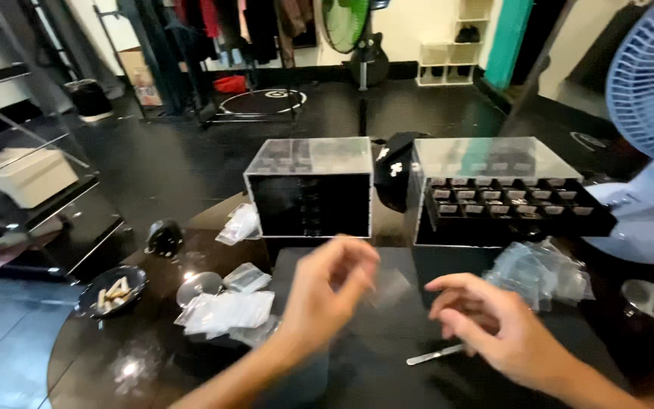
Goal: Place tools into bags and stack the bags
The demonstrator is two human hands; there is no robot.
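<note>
Two clear boxes (309, 187) (493, 189) stood side by side at the far edge of the desk (387, 356), a cap (393, 176) between them. A tray of small compartments (516, 203) sat in the right box. Small bags (228, 310) lay near the left edge, with a dish (111, 290) to their left. More bags (540, 271) lay before the right box. A tin (652, 301) sat at the right edge, a fan (649, 113) behind it. Tweezers (434, 354) lay near the front.

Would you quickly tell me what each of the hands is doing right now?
Left hand: fingers pinched on a small clear plastic bag.
Right hand: fingers curled, nothing clearly held.
</note>
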